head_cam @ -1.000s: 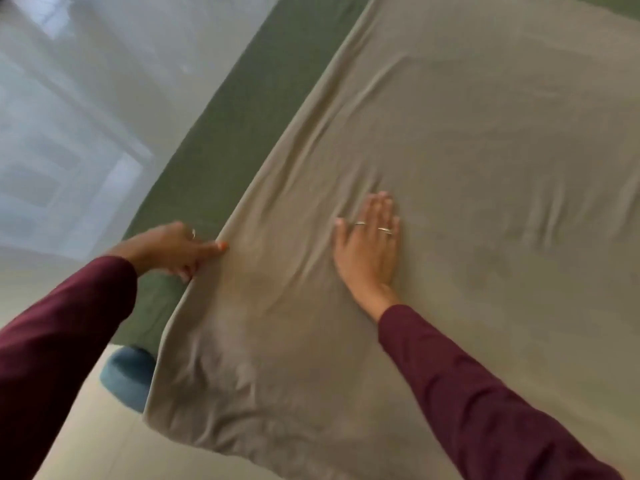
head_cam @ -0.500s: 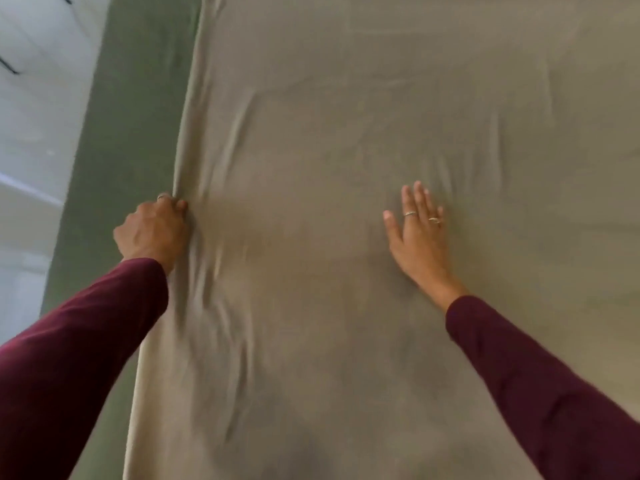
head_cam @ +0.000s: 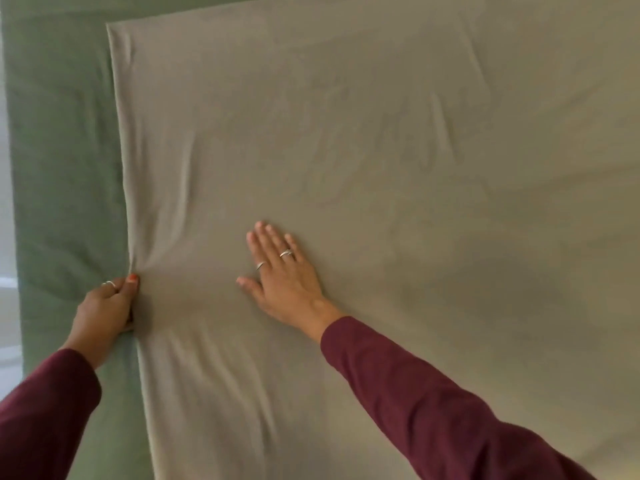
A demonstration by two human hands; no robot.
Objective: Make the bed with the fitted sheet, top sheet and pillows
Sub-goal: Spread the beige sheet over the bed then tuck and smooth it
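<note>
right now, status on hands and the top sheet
Left hand grips the top sheet at its left edge. Right hand flat on it, pressing. Wrinkles fan from the grip; green fitted sheet exposed alongside. Nothing in the way.

Pale floor (head_cam: 6, 341) in a thin strip at far left, brightly lit

The top sheet (head_cam: 381, 150) lies over the fitted sheet (head_cam: 65, 161), which shows along its left and far edges.
</note>
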